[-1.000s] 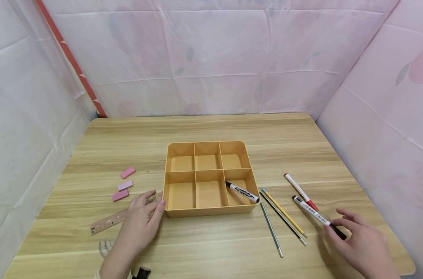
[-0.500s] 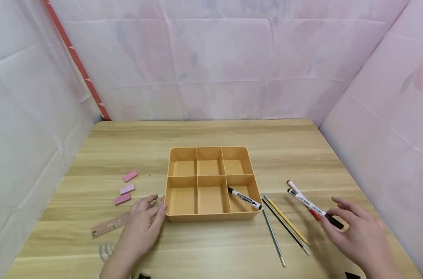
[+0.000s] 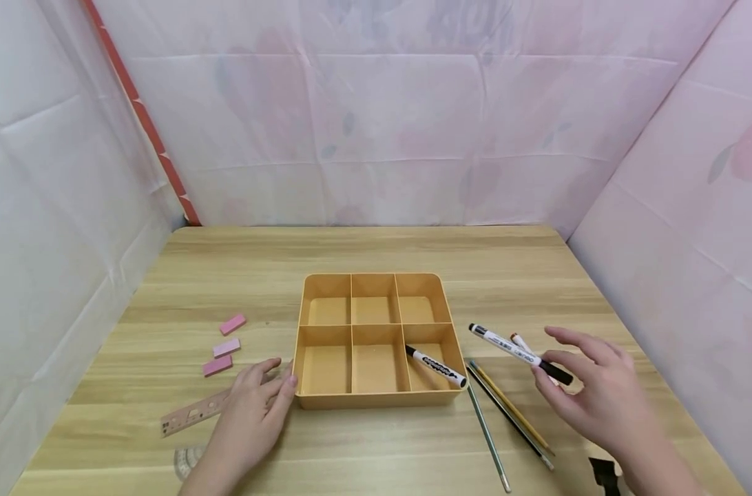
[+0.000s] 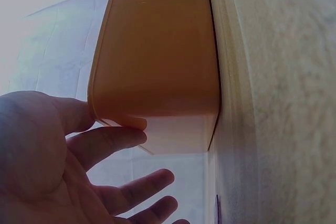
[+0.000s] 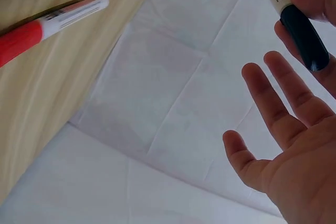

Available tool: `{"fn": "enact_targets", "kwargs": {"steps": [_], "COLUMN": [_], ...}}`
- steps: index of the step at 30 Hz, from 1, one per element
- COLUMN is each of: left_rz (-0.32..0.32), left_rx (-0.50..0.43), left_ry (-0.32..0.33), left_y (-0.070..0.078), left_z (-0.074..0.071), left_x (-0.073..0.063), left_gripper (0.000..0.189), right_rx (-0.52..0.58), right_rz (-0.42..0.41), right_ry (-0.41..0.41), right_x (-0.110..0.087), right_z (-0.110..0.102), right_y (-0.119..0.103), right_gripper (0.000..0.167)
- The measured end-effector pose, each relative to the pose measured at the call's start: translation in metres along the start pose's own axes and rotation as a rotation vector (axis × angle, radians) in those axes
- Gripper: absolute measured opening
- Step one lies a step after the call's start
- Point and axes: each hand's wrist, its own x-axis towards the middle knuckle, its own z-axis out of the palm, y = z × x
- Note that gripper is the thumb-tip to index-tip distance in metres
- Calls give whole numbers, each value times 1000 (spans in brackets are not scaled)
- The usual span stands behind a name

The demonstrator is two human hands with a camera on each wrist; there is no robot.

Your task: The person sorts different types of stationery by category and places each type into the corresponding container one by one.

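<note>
My right hand (image 3: 599, 386) pinches a white marker with a black cap (image 3: 506, 344) between thumb and index finger, held above the table. In the right wrist view the marker's dark cap (image 5: 304, 38) is at the thumb, and the other fingers are spread. A red-capped marker (image 5: 47, 32) lies on the table below, partly hidden in the head view. My left hand (image 3: 252, 413) rests at the near left corner of a yellow six-compartment box (image 3: 382, 401), its thumb and index finger touching the outside (image 4: 157, 51). Another black-and-white marker (image 3: 436, 366) leans in the box's near right compartment.
Right of the box lie a yellow pencil (image 3: 512, 405), a dark pencil (image 3: 506, 413) and a green pencil (image 3: 489, 437). Pink erasers (image 3: 226, 347), a ruler (image 3: 193, 413) and a clear protractor (image 3: 186, 461) lie at left. Cloth walls (image 3: 382, 138) surround the table.
My right hand has lifted the black-capped marker off the table and carried it left toward the box. The left hand has stayed at the box's corner. The head view has tilted up slightly.
</note>
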Motion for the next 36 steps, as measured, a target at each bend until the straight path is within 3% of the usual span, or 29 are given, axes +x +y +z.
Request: {"fn": "enact_targets", "kwargs": {"steps": [6, 11, 23, 29, 36], "left_rz": [5, 12, -24, -20, -11], "left_rx": [3, 6, 5, 4, 10], "left_ry": [2, 5, -19, 3, 10], "left_y": [0, 0, -1, -3, -4], "left_z": [1, 2, 3, 5, 6], "left_x": [2, 6, 8, 9, 9], "left_gripper": [41, 40, 42, 42, 42], "right_rx": [57, 71, 93, 83, 58], "right_rz": [-121, -138, -279, -279, -233], "right_ry": [-4, -71, -86, -134, -180], "right_x": [18, 27, 43, 48, 47], "right_z": [12, 19, 51, 61, 71], "right_y": [-5, -11, -23, -26, -33], "right_gripper": [54, 53, 42, 10, 14]}}
